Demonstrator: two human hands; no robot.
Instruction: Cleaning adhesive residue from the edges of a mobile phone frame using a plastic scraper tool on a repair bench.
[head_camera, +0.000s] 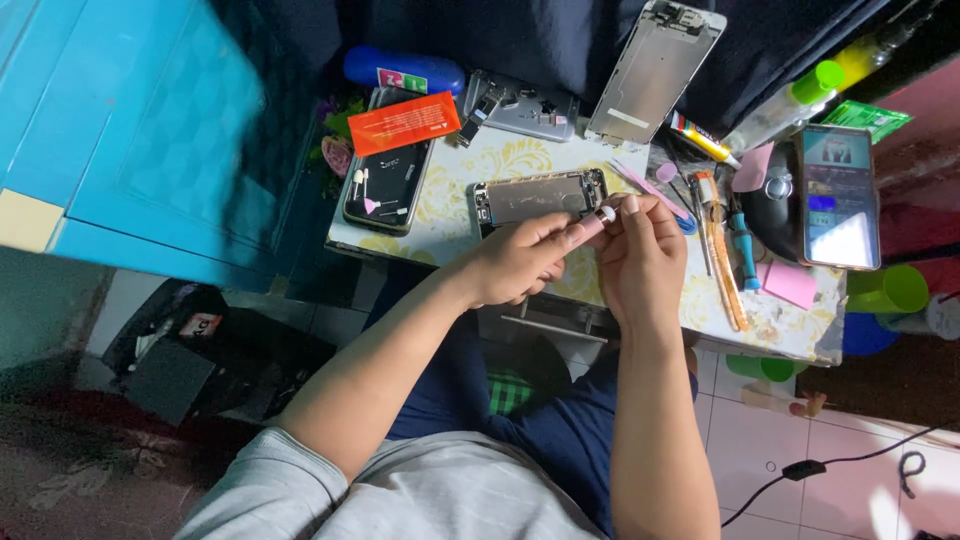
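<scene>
Head view: your left hand (515, 262) and right hand (638, 250) both pinch shut on a small pink-and-white tool (600, 218) above the desk's (450, 170) near edge. The opened phone chassis (538, 196) lies mid-desk, unassembled; screen frame (655, 68) leans at the far edge.

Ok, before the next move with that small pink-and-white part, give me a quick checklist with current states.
1. Small pink-and-white part pinched between both hands: ok, the left hand and right hand meet on it.
2. Opened phone chassis lying flat on the small table, just beyond the hands: ok.
3. Chassis uncovered: ok, only the fingertips overlap its near edge.
4. Tweezers and orange-handled tools close to the right hand: ok.
5. Whether the part's tip is clean or intact: cannot tell, too small.
6. Lit phone lying apart from the hands: ok.
</scene>
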